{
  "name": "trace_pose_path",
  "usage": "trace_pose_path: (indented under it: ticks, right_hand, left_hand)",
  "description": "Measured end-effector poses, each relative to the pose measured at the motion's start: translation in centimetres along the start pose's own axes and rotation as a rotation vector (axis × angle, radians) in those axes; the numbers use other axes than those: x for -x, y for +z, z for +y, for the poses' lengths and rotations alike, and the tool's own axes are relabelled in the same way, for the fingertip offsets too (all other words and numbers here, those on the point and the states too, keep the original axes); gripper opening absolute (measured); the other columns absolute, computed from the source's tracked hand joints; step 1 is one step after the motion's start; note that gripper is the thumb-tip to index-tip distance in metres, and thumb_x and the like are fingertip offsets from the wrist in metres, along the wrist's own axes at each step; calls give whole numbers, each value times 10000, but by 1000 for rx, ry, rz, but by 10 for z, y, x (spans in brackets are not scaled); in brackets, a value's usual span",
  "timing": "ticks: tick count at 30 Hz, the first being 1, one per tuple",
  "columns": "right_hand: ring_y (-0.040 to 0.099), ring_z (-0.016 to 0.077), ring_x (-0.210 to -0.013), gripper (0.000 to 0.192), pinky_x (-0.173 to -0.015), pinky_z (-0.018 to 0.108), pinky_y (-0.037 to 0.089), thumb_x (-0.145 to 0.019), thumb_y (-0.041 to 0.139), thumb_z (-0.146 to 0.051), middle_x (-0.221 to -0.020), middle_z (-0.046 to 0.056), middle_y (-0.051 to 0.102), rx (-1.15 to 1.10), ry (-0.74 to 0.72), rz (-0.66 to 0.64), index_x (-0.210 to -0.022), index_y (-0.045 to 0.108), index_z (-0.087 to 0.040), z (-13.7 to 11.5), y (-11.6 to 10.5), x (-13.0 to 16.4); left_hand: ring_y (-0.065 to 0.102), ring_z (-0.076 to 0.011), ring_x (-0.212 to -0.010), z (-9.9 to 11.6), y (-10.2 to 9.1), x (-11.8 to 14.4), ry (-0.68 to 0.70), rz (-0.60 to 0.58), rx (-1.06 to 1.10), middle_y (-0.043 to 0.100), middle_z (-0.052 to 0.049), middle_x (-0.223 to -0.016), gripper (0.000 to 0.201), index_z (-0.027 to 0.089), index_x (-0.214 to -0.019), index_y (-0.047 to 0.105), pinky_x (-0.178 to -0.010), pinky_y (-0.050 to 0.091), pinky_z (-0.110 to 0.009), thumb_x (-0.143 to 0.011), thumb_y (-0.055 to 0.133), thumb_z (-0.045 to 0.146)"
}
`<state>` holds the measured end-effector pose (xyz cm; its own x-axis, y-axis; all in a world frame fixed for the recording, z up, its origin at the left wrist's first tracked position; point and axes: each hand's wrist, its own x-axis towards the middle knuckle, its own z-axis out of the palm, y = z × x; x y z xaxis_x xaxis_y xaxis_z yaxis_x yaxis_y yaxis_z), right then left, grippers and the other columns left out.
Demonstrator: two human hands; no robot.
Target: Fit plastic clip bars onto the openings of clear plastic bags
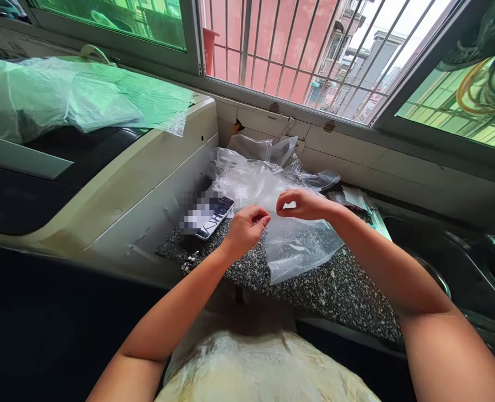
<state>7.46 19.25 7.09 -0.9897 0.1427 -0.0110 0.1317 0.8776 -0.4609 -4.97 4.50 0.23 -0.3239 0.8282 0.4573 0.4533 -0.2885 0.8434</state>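
Observation:
My left hand (pixel 248 228) is closed in a pinch at the upper left corner of a clear plastic bag (pixel 300 254). Just to its right, my right hand (pixel 300 204) pinches at the same bag's top edge, thumb and fingertips together. The fingertips of both hands almost meet. Below them the bag spreads flat and thin over the speckled stone counter (pixel 314 293). Behind the hands lies a loose heap of clear plastic bags (pixel 251 176). How much plastic sits between the fingertips is too small to make out.
Left of my hands a phone (pixel 216 220) lies on the counter, partly blurred out. A cream washing machine (pixel 155 184) with plastic sheeting (pixel 84 95) on top borders the left. Toward the right are flat packets (pixel 356 198) and a metal sink (pixel 444 279). A barred window (pixel 281 56) is behind.

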Motion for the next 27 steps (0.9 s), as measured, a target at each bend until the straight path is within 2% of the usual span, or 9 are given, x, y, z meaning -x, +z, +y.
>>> trace_pose_path:
  ticks: [4,7,12,15,19,27]
  right_hand:
    - [516,114,-719,122,-694,277,402,-768,557,-253,-754,23,625,-14,58,24,-744,635,-163,-1,-1,2]
    - [515,108,-704,111,-674,273,397,-758,546,-248,-742,15,622,-43,136,51,-735,619,-167,-2,-6,5]
    - [496,98,-653,135,-657,275,407,-735,556,-290,-698,6,589,-102,221,121,-710,594,-163,2,-13,11]
    - [469,90,-611,154,-607,268,395,-726,557,-311,-670,1,563,-123,269,139,-703,586,-161,7,-15,13]
    - [445,84,-590,165,-574,261,379,-719,558,-322,-652,-4,543,-150,311,160,-698,585,-160,11,-17,15]
    - [443,89,-583,196,-557,266,370,-687,568,-360,-641,-3,537,-185,341,213,-673,577,-165,20,-18,19]
  left_hand:
    - [504,-114,-618,-6,-1,5,-83,28,16,563,-7,-675,115,150,-726,599,-580,403,-232,-791,542,226]
    - [496,-122,-611,-14,-2,20,-130,29,-35,558,-6,-664,152,158,-717,587,-579,397,-240,-797,538,278]
    - [524,-155,-691,-25,6,58,-136,-105,-243,573,-22,-680,202,175,-660,565,-647,403,-273,-816,543,300]
    - [526,-173,-717,-24,15,71,-144,-175,-348,590,-32,-696,236,179,-659,571,-678,404,-297,-833,536,335]
    - [530,-177,-722,-22,26,72,-166,-213,-405,596,-37,-704,236,182,-637,573,-674,406,-294,-818,558,333]
    - [529,-149,-673,-30,35,69,-208,-188,-243,584,-20,-651,186,173,-615,578,-645,397,-264,-797,547,203]
